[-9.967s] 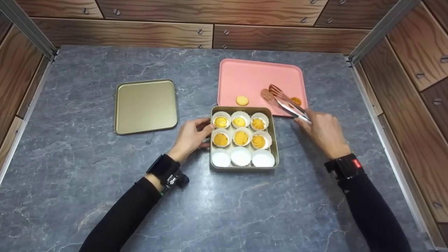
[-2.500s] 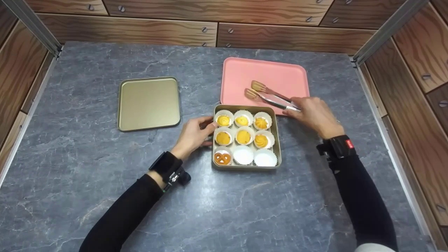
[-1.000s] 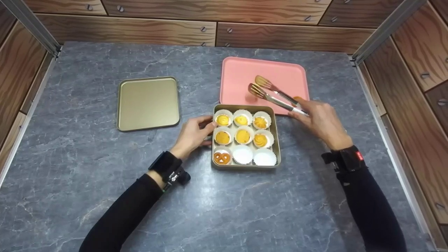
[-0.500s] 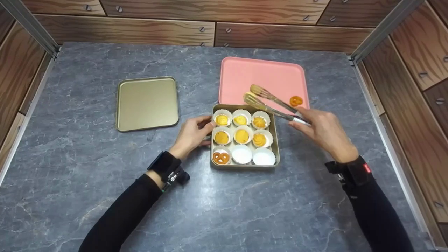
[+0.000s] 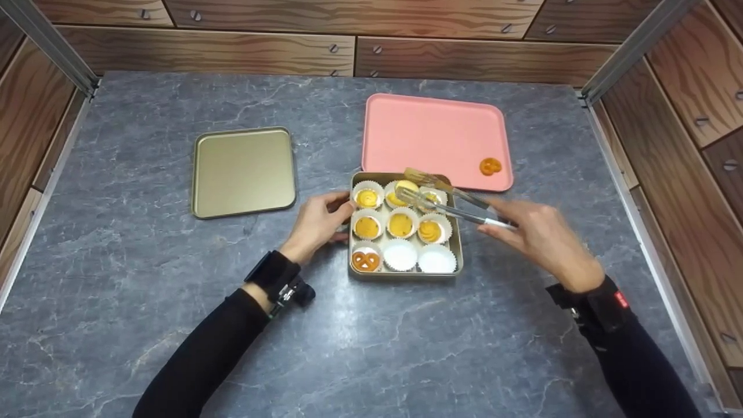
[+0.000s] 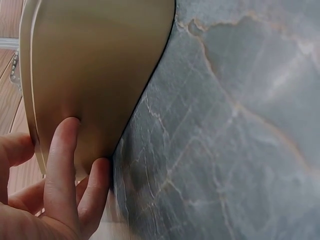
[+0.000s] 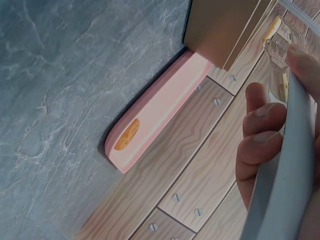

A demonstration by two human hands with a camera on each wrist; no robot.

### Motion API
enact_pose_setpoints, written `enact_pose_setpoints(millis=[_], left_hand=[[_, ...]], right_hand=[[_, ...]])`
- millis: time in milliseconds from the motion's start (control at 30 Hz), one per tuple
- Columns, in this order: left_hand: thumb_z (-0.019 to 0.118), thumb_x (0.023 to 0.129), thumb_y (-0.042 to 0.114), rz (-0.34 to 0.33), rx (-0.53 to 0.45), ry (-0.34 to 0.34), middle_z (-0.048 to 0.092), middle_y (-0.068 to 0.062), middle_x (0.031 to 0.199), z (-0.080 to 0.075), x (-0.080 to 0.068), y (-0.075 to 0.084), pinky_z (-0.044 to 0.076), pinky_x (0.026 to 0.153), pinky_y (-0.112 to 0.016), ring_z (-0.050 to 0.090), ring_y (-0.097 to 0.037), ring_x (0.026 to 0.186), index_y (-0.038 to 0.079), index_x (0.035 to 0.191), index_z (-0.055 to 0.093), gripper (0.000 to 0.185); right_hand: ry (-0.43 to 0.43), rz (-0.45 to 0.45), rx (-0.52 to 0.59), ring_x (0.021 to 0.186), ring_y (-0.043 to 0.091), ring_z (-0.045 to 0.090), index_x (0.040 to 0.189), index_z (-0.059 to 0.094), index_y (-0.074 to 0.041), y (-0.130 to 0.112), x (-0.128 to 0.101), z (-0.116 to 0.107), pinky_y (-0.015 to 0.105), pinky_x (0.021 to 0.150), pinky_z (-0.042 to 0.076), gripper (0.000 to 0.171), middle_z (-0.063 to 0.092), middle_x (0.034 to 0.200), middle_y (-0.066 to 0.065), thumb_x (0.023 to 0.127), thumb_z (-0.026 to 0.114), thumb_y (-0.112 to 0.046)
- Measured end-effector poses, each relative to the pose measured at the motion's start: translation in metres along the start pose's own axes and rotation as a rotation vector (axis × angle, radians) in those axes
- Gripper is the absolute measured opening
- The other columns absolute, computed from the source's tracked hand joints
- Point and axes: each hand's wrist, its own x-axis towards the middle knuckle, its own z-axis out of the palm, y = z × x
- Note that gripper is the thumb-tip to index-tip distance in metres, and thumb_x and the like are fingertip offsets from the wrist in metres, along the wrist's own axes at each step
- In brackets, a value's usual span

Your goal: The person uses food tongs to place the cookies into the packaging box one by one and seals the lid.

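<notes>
The tongs are gripped in the curled fingers of the right hand, with a round cookie held left of them between the tips, above the tin. A cup seems about to be filled; the cookie should be lowered into an empty cup, left of and nearer than those fingers. The tin's wall is touched by the left hand's straightened fingers. The back-row cups are partly hidden beneath the blurred tips.

There are nine cups, seven cookies, two pretzels, two hands, and one each of tin, lid, tray, tongs.
</notes>
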Motion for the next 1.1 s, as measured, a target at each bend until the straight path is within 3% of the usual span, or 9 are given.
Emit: enact_pose_setpoints(millis=[300, 600, 867, 1100], left_hand=[[0.067, 0.102, 0.021, 0.023, -0.005, -0.003, 0.066, -0.016, 0.132, 0.000, 0.000, -0.002, 0.068, 0.074, -0.032, 0.072, -0.026, 0.101, 0.004, 0.147, 0.056, 0.049], [0.067, 0.102, 0.022, 0.019, -0.008, -0.004, 0.067, -0.018, 0.131, -0.001, 0.000, -0.002, 0.068, 0.073, -0.032, 0.074, -0.027, 0.097, 0.003, 0.147, 0.056, 0.050], [0.067, 0.102, 0.022, 0.002, -0.009, -0.005, 0.068, -0.016, 0.129, -0.001, -0.001, -0.002, 0.068, 0.073, -0.032, 0.074, -0.027, 0.097, 0.004, 0.148, 0.055, 0.050], [0.068, 0.102, 0.023, -0.003, -0.003, -0.007, 0.066, -0.017, 0.133, -0.001, 0.000, -0.002, 0.068, 0.074, -0.032, 0.073, -0.027, 0.098, 0.005, 0.148, 0.055, 0.051]], right_hand=[[-0.020, -0.038, 0.013, 0.068, 0.014, 0.067, 0.131, 0.072, -0.009, -0.006, -0.008, 0.002, 0.031, 0.054, 0.061, 0.050, 0.075, 0.088, 0.006, 0.085, 0.086, -0.025], [-0.073, -0.083, -0.008, 0.067, 0.008, 0.064, 0.129, 0.073, -0.013, -0.004, -0.016, -0.004, 0.027, 0.053, 0.059, 0.047, 0.073, 0.085, -0.002, 0.086, 0.085, -0.029], [-0.127, -0.105, 0.036, 0.087, 0.023, 0.076, 0.129, 0.073, -0.012, 0.000, -0.019, -0.007, 0.040, 0.071, 0.068, 0.048, 0.078, 0.106, 0.010, 0.086, 0.085, -0.030], [-0.146, -0.151, 0.021, 0.085, 0.023, 0.076, 0.125, 0.075, -0.012, 0.002, -0.020, -0.007, 0.039, 0.068, 0.067, 0.049, 0.078, 0.105, 0.008, 0.081, 0.089, -0.028]])
